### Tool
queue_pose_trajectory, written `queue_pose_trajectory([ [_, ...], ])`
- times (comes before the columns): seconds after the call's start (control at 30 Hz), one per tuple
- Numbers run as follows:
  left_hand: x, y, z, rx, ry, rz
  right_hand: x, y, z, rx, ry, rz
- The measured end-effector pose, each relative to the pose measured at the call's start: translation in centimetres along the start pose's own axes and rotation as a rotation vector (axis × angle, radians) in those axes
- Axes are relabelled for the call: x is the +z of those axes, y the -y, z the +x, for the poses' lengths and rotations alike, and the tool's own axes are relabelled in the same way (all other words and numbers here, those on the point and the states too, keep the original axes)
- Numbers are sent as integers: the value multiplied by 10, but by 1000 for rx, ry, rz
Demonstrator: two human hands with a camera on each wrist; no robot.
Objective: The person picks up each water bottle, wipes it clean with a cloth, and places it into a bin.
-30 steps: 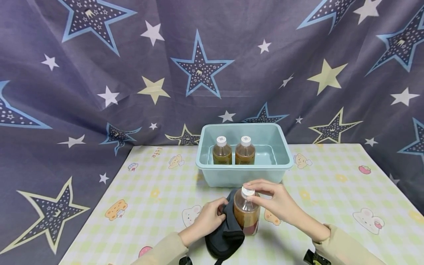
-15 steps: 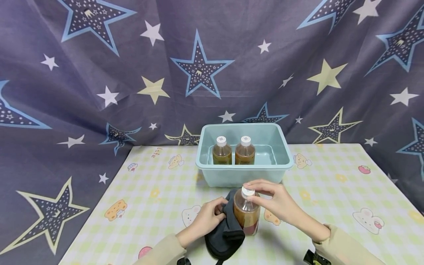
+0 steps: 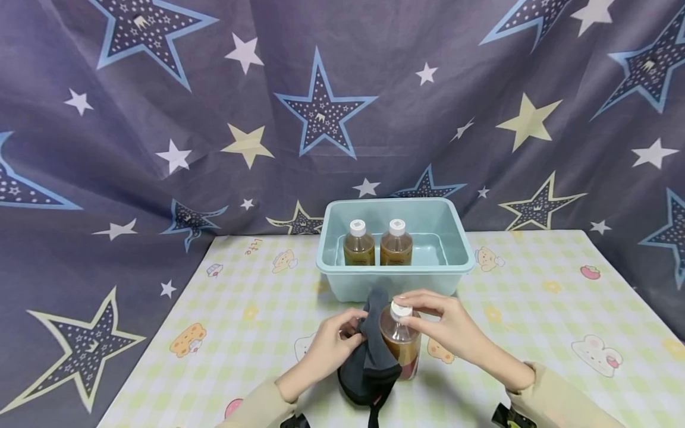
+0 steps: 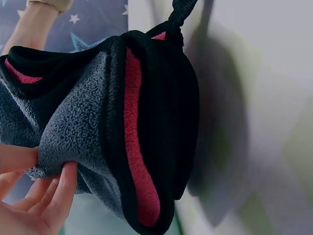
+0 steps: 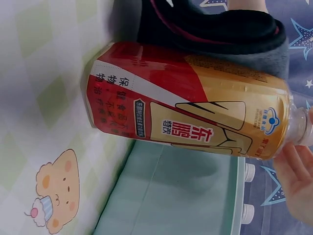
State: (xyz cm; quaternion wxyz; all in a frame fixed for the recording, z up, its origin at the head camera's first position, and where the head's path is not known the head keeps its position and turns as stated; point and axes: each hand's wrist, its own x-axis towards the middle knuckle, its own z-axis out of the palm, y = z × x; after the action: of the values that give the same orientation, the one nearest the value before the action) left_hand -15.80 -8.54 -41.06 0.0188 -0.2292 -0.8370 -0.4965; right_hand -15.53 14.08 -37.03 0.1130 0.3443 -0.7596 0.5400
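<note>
Just in front of the bin stands a drink bottle (image 3: pixel 407 352) with a white cap (image 3: pixel 399 310) and a red-and-gold label, which faces the right wrist view. My right hand (image 3: pixel 452 326) grips it by the cap between thumb and fingers. To its left, my left hand (image 3: pixel 327 348) pinches a dark grey fleece cloth item (image 4: pixel 78 117) with black trim, pinkish-red inner edging and a dark strap. This fleece (image 3: pixel 369 368) lies folded against the bottle's left side and covers part of it. Its exact kind cannot be told.
Behind the hands stands a light blue plastic bin (image 3: pixel 396 270). Inside, on its left and middle, two similar white-capped bottles (image 3: pixel 359 245) stand upright. A checked, cartoon-printed tablecloth (image 3: pixel 540 333) covers the table. A star-patterned curtain (image 3: pixel 203 119) hangs behind.
My left hand has raised the fleece slightly along the bottle and shifted it to the right; its strap now hangs in view. The bottle has barely moved, and my right hand stays on the cap.
</note>
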Motion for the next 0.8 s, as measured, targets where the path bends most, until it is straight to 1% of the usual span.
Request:
queue_pose_trajectory([
  [0.1,-2,-4,0,-3,-7,8,0,0,0,0,1,2],
  [0.37,-2,-7,2,32,-22,41,0,0,1,-20,-1,0],
  [0.5,0,-3,3,54,-23,61,-1,1,1,-16,-2,-4],
  [0.6,3,1,3,65,-13,70,0,1,0,-6,-4,-6],
  [0.67,4,4,2,63,-3,67,0,1,0,-2,-7,-4],
  [0.8,7,10,2,39,9,72,0,1,0,3,-7,0],
])
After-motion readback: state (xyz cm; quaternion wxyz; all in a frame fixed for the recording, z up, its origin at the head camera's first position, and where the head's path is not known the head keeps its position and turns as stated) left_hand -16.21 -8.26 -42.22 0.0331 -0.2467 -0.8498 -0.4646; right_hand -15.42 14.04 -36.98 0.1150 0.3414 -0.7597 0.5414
